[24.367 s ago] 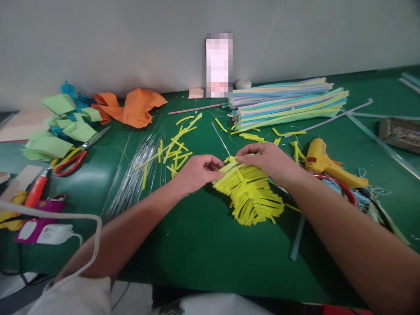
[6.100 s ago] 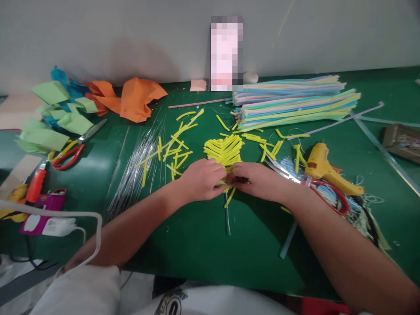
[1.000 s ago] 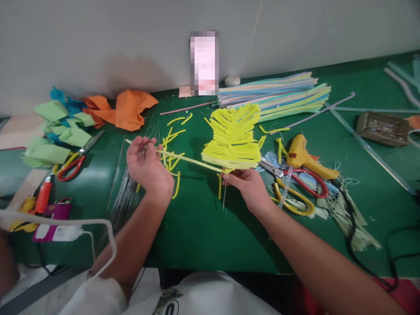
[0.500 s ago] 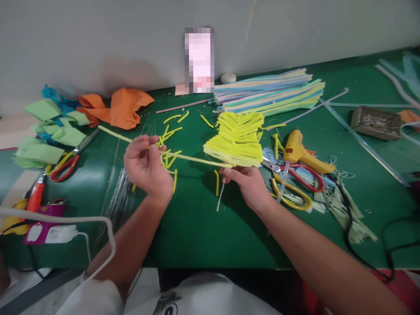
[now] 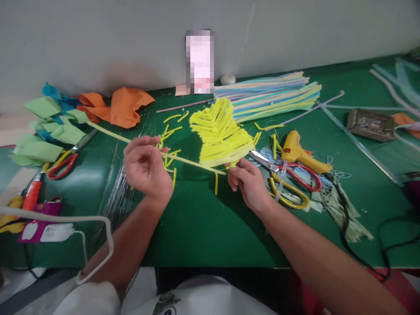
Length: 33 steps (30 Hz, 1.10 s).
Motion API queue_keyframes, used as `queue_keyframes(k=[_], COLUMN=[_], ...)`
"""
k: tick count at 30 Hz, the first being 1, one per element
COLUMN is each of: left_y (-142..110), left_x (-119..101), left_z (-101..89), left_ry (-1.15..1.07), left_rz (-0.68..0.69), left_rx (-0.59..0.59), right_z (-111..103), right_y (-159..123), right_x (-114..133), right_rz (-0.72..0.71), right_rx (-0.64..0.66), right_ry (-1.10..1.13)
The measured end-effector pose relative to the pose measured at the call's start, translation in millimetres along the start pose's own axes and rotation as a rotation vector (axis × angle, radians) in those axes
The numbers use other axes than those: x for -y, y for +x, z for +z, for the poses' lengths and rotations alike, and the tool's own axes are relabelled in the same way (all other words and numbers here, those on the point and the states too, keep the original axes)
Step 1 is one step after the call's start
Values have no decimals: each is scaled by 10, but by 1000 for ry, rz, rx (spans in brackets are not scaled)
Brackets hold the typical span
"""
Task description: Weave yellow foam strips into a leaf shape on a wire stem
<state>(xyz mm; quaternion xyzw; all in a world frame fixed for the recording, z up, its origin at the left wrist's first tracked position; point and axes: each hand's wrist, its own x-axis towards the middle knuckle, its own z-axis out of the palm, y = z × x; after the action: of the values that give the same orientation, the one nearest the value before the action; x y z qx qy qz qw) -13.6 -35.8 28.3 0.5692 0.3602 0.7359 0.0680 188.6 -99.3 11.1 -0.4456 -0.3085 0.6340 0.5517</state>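
Note:
In my left hand (image 5: 146, 170) a long pale yellow pipe cleaner (image 5: 193, 164) is pinched between thumb and fingers. It runs across from the green paper pieces at left, and its right end lies just short of my right fingers. My right hand (image 5: 247, 181) is closed on the lower edge of a leaf-shaped piece made of bright yellow pipe cleaners (image 5: 223, 131). That piece tilts to the left, its ribs slanting from a middle line and its lowest rows paler. Short yellow pipe cleaner offcuts (image 5: 169, 131) lie behind and between the hands.
A bundle of pastel pipe cleaners (image 5: 278, 98) lies at the back. To the right are a yellow glue gun (image 5: 292, 146), scissors (image 5: 298, 170) and raffia-like strands (image 5: 351, 218). Orange cloth (image 5: 126, 107), more scissors (image 5: 65, 166) and thin wires (image 5: 120, 199) lie left. A phone (image 5: 200, 61) leans against the wall.
The leaf-shaped piece has tipped over to the left in my right hand. The pipe cleaner's right end now sits apart from my right fingers. The thin stem below that hand no longer shows.

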Motion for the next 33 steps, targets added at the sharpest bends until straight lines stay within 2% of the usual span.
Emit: queue_keyframes(k=[7, 11, 14, 16, 19, 23, 29, 33], left_y=[-104, -156, -168, -158, -141, -156, -205, -212], left_x=[-18, -13, -15, -22, -58, -142, -173, -127], left_z=[11, -55, -97, -108, -93, -33, 11, -10], left_ry=[11, 102, 179, 250, 357, 382, 441, 479], left_rz=[41, 37, 88, 143, 203, 306, 439, 472], left_rx=[106, 167, 219, 299, 502, 731, 790, 790], right_z=[5, -15, -32, -36, -31, -16, 0, 5], right_y=[-22, -13, -5, -4, -6, -5, -6, 0], right_x=[9, -10, -24, -25, -20, -20, -22, -17], right_rz=[-23, -48, -70, -76, -85, -104, -108, -123], right_rx=[-73, -117, -122, -120, -102, -75, -80, -108], right_ry=[-63, -53, -38, -37, -30, -48, -68, -51])
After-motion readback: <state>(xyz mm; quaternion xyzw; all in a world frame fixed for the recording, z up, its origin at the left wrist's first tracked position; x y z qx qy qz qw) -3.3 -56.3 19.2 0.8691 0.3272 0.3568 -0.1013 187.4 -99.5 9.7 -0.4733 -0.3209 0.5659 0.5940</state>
